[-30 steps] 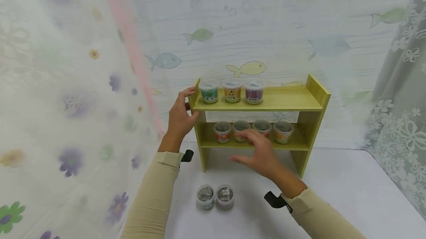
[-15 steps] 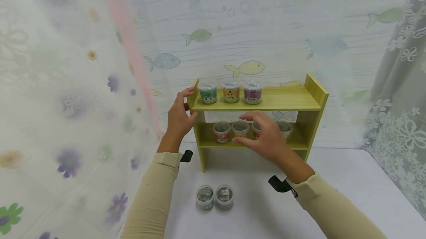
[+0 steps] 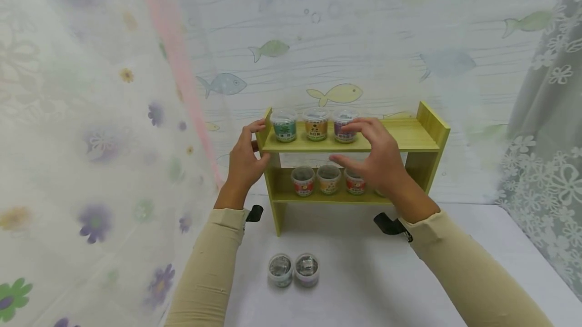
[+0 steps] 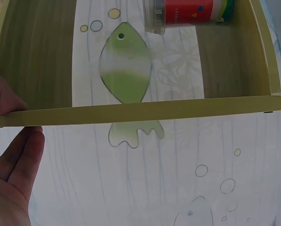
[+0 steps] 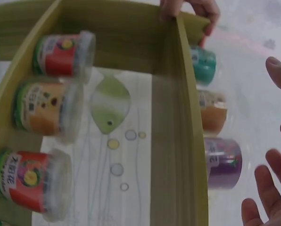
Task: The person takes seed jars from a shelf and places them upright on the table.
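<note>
My left hand (image 3: 245,157) grips the left side panel of a two-tier yellow-green wooden shelf (image 3: 400,135); the left wrist view has the thumb on one side of the panel and fingers (image 4: 33,155) on the other. Thumb and fingers spread apart, my right hand (image 3: 381,157) is in front of the upper tier, its fingertips overlapping a purple-labelled clear plastic cup (image 3: 340,132). In the right wrist view a gap separates that hand from the cup. Left of it stand an orange-labelled cup (image 3: 316,127) and a green-labelled cup (image 3: 284,128).
Lower down, a red-labelled cup (image 3: 303,183), an orange-labelled cup (image 3: 328,181) and another red-labelled cup (image 3: 354,184) stand in a row; a further one is mostly behind my right hand. Two cups (image 3: 280,271) with silvery tops sit on the white tabletop (image 3: 354,276). Patterned curtains (image 3: 373,39) surround everything.
My right hand has risen from in front of the lower row, shifting rightward, up to the purple-labelled cup. My left hand stays on the shelf panel. The cups have not moved.
</note>
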A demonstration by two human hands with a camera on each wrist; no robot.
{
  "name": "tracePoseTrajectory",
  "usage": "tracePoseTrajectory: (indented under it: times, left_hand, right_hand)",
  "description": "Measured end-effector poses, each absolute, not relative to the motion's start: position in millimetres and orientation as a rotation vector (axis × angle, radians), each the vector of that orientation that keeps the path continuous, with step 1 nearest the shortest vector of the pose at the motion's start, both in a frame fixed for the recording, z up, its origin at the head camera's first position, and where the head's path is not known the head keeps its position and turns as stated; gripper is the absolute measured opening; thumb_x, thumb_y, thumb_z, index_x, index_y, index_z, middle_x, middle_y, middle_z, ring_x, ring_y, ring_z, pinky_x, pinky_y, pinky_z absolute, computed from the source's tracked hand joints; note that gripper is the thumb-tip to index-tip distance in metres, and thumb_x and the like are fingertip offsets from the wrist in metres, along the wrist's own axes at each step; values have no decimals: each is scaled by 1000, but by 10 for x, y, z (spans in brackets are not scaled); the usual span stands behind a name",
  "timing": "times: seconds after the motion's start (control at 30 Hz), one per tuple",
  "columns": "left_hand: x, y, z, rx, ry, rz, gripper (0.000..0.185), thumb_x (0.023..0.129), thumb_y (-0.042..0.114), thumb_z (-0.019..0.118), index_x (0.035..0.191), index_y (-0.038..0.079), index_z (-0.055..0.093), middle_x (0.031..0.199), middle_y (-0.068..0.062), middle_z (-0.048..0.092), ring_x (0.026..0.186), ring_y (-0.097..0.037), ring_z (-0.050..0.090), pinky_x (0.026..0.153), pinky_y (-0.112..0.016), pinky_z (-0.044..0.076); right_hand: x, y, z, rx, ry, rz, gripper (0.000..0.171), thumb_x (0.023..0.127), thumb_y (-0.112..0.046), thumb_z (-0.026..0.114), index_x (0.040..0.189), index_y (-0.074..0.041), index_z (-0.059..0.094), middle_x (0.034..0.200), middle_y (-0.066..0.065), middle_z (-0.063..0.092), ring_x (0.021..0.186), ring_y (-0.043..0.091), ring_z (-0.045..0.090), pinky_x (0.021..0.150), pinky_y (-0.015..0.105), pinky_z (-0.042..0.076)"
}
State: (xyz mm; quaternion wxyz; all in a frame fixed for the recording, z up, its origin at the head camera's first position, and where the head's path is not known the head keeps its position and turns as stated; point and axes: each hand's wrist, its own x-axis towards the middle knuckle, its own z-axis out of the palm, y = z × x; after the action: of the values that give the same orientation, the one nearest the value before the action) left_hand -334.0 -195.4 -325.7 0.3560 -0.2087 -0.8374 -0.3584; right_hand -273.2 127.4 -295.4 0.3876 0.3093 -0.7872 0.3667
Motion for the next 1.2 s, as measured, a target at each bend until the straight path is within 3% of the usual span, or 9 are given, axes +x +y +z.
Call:
tracePoseTrajectory:
  times: [0.23, 0.53, 0.73, 0.9, 1.2]
  left_hand:
    - [-3341, -1948, -3255, -549, -2154, -924, 58, 89, 1, 67, 141, 17, 47, 159, 19, 42, 110, -27, 74, 89, -39, 62]
    - [-3334, -1942, -3255, -546, -2159, -936, 58, 89, 2, 68, 142, 18, 47, 160, 20, 41, 110, -27, 74, 86, -41, 63]
    - [-3324, -1932, -3254, -534, -2154, -956, 58, 89, 2, 68, 141, 18, 48, 159, 20, 42, 109, -27, 74, 88, -40, 62]
    - [-3331, -1921, -3264, -525, -2161, -965, 58, 89, 2, 68, 141, 18, 48, 158, 22, 42, 108, -26, 74, 88, -39, 62]
    - [-3342, -1926, -3247, -530, -2145, -954, 58, 89, 2, 68, 141, 18, 48, 158, 21, 43, 107, -27, 75, 81, -40, 63]
  right_hand:
    - [-2937, 1365, -2793, 634, -2139, 987, 82, 76, -33, 93, 145, -9, 55, 158, 13, 41, 150, 31, 35, 117, 60, 36]
    - [-3167, 1381, -2667, 553, -2292, 1297, 91, 82, -48, 85, 157, -19, 41, 165, 6, 32, 152, 32, 37, 121, 52, 36]
    - [-3265, 1380, -2637, 507, -2328, 1478, 93, 83, -54, 82, 158, -22, 38, 166, 2, 36, 153, 24, 37, 123, 46, 35]
    - [-3322, 1424, -2671, 505, -2367, 1508, 93, 83, -56, 81, 157, -18, 39, 163, 6, 39, 150, 28, 39, 118, 52, 40]
    - [-3379, 1458, -2703, 442, -2479, 1509, 97, 80, -65, 78, 158, -22, 40, 155, 8, 47, 141, 28, 48, 109, 54, 48]
